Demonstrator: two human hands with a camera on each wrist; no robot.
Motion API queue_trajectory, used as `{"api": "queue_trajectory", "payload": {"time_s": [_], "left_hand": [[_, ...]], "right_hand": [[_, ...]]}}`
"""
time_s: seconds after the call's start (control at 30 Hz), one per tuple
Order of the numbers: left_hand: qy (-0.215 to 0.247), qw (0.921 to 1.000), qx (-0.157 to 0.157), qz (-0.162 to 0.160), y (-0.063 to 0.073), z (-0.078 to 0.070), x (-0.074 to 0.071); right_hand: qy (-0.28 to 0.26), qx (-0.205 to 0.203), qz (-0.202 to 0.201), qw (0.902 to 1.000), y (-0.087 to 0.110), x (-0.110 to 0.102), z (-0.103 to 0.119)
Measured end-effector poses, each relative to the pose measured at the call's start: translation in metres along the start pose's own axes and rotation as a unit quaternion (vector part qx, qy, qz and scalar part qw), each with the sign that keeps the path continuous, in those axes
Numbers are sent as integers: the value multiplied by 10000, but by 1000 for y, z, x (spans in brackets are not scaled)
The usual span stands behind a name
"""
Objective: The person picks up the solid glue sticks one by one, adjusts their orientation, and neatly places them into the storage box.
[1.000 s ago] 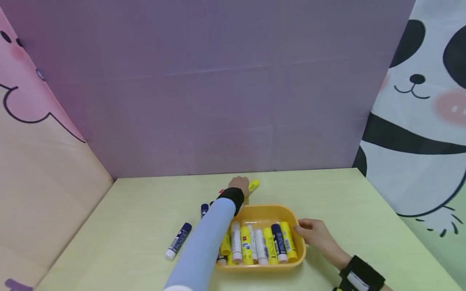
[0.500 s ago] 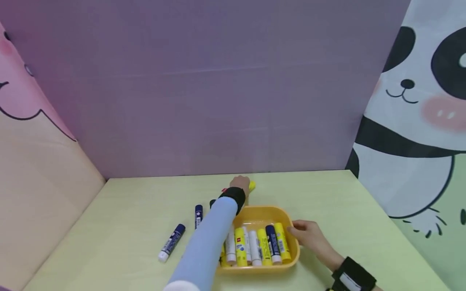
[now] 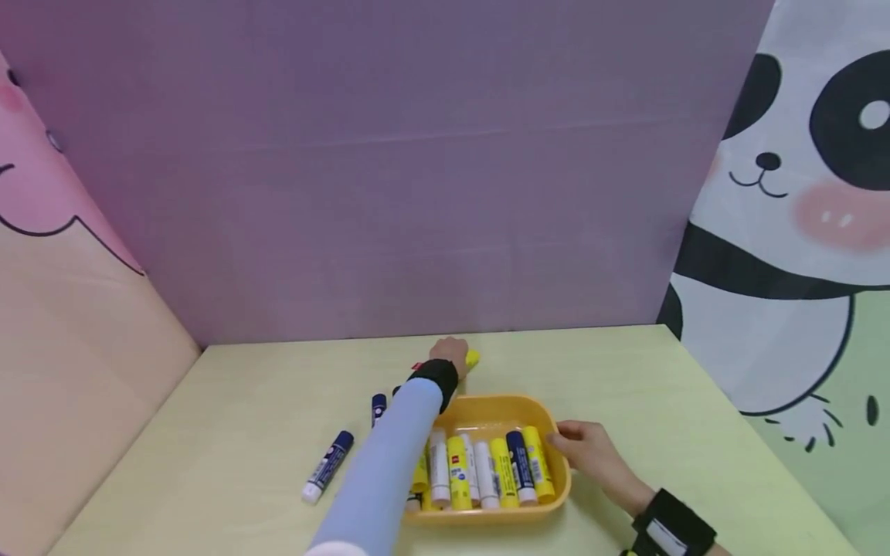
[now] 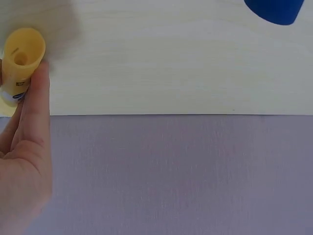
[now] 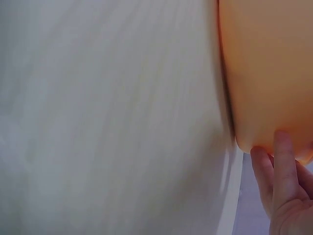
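Note:
My left hand [image 3: 450, 351] is beyond the far side of the yellow tray. It pinches a yellow glue stick [image 4: 22, 54], whose round end shows in the left wrist view; only its tip shows past the hand in the head view. With thumb and fingers, my right hand [image 3: 591, 455] grips the right rim of the tray [image 3: 518, 408]. Yellow, white and navy glue sticks lie side by side inside it, among them a navy one [image 3: 520, 467]. In the right wrist view, fingertips [image 5: 282, 142] touch the tray's outer wall [image 5: 269, 73].
A navy glue stick with a white end [image 3: 328, 467] lies on the table [image 3: 229, 432] left of the tray. Another navy one [image 3: 378, 408] stands out beyond my left forearm, which covers part of the tray. A purple wall [image 3: 417, 232] rises behind the table's far edge.
The whole head view has shifted slightly. Less of the yellow glue stick shows beside my left hand now. My right hand stays on the tray's rim.

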State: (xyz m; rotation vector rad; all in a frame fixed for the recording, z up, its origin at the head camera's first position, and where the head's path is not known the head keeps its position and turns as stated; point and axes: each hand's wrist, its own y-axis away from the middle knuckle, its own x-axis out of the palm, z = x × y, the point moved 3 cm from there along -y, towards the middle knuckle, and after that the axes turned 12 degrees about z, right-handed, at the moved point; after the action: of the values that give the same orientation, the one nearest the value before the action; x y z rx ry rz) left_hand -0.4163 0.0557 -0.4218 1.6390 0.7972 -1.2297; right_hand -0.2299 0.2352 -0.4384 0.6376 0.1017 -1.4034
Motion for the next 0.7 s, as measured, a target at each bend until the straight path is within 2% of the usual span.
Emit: {"api": "queue_trajectory", "payload": {"time_s": [0.1,0.2,0.33,0.4,0.47,0.53,0.7], "left_hand": [[164,9997,113,-113,8,-1,-3],[311,9991,227,-171,9,0,-6],[750,9971,136,-70,8,4,-14],[1174,9931,-9,-42,7,8,-17],[1656,9861,-147,18,12,11,-23],[1930,9810,-191,65,17,12,-25],[1959,9804,-92,197,26,13,-26]], "right_hand": [[52,-27,15,10000,-1,0,-2],[132,-123,26,9998,-2,-1,-2],[258,-227,36,9994,-4,-3,1],[293,-257,45,9992,-7,-4,3],[319,-288,66,9991,-9,-4,5],[352,-323,83,9988,-11,-5,5],[415,-316,85,9986,-12,-8,3]]}}
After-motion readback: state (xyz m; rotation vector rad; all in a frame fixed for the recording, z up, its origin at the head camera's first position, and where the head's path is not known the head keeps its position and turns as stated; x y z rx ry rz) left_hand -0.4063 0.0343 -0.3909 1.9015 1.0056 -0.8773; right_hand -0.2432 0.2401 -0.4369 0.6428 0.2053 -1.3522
